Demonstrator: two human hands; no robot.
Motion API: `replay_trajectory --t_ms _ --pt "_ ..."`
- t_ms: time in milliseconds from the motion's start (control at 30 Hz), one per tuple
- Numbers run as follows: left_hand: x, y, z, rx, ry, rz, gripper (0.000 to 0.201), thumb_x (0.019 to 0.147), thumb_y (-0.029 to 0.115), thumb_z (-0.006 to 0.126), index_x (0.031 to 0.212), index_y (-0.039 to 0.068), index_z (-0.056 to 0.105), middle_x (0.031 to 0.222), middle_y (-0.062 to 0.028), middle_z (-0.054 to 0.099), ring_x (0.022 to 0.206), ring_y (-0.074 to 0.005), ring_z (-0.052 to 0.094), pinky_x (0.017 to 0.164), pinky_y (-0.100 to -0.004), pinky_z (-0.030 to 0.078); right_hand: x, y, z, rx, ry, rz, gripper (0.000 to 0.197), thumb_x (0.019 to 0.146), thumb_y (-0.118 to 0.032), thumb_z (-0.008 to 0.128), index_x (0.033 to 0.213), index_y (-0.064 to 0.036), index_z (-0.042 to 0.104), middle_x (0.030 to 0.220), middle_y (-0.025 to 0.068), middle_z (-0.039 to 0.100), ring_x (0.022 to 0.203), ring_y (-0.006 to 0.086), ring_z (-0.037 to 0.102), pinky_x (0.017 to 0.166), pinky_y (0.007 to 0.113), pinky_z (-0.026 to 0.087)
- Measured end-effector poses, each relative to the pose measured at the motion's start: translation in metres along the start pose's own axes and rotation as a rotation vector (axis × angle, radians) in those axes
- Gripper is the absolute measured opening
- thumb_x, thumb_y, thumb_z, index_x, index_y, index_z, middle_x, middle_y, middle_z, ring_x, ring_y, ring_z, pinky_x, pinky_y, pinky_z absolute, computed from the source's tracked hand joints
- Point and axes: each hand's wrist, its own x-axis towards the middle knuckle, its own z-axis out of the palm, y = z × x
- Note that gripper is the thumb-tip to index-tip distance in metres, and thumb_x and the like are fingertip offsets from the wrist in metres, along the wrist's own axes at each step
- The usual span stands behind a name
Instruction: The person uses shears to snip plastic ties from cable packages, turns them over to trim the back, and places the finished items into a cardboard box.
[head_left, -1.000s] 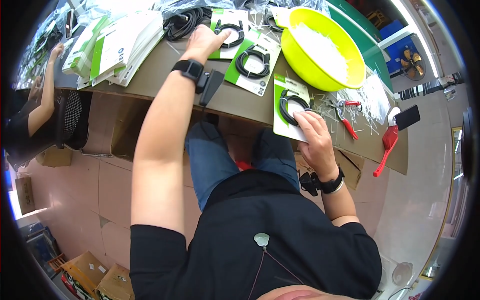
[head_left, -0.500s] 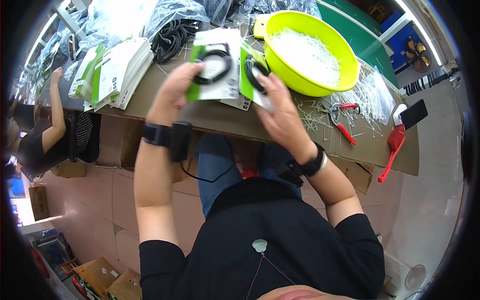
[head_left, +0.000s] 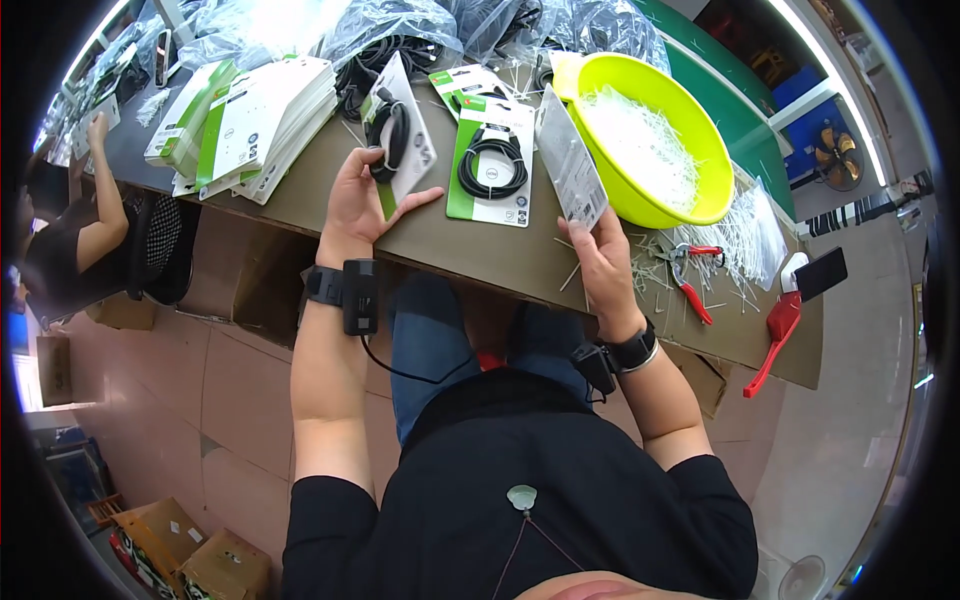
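My left hand (head_left: pixel 358 205) grips the lower edge of a white and green backing card with a coiled black cable (head_left: pixel 388 140) on its front. That card is tilted up on edge, thumb on one side and fingers on the other. In my right hand (head_left: pixel 602 262), a second card (head_left: pixel 570 160) is pinched by its lower end, its printed back toward me; whatever is on its front is hidden. Between my hands a carded black cable (head_left: pixel 491 165) lies face up on the table. Behind it rests another carded cable (head_left: pixel 468 82), partly covered.
A stack of white and green cards (head_left: pixel 262 125) is at left. Bagged black cables (head_left: pixel 395 60) lie at the back. A yellow-green basin (head_left: pixel 650 212) holds white strips. Red-handled cutters (head_left: pixel 690 285) and a red-handled tool (head_left: pixel 783 325) lie at right. A co-worker's arm (head_left: pixel 105 200) is far left.
My hands have moved apart, each with one card. The card in my right hand has turned so its back shows. A carded cable now shows flat on the table between them.
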Motion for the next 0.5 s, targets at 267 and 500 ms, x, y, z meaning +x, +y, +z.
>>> replay_trajectory --t_ms 267,500 --pt "0.021 -0.022 0.009 0.144 0.009 -0.083 0.031 0.087 0.008 0.053 0.116 -0.003 0.054 0.107 -0.0133 0.064 0.095 -0.0252 0.065 0.089 -0.0406 0.053 0.035 -0.001 0.050 -0.829 -0.200 -0.645 0.042 0.079 -0.003 0.061 0.120 0.0004 0.054 0.127 0.0228 0.052 0.118 0.0376 0.050 0.100 0.037 0.041" --pt "-0.019 0.016 -0.010 0.214 0.193 0.343 0.033 0.085 0.002 0.055 0.117 -0.002 0.052 0.105 -0.0122 0.063 0.090 -0.0237 0.065 0.084 -0.0374 0.056 0.081 -0.019 0.036 -0.553 -0.049 -0.496 0.039 0.080 -0.013 0.065 0.116 -0.0006 0.059 0.122 0.0223 0.055 0.115 0.0362 0.052 0.098 0.040 0.042"
